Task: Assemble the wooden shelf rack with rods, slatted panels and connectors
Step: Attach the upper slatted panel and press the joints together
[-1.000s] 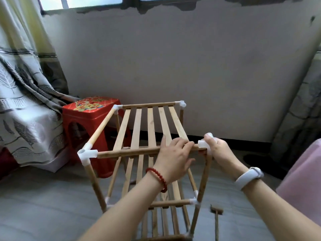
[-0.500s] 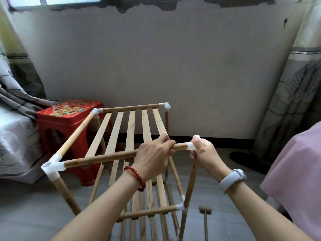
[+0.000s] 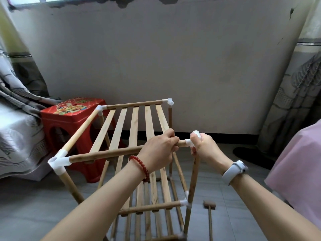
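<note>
Red stool (image 3: 73, 119) at my ten o'clock; front rod (image 3: 104, 154) lying nine-to-three, my left hand (image 3: 159, 150) fingers wrapped round it, right hand (image 3: 206, 150) fingers round the corner connector (image 3: 190, 142).

Soft daylight from the window (image 3: 69, 0) above, blurred, bowed wide-angle edges
</note>
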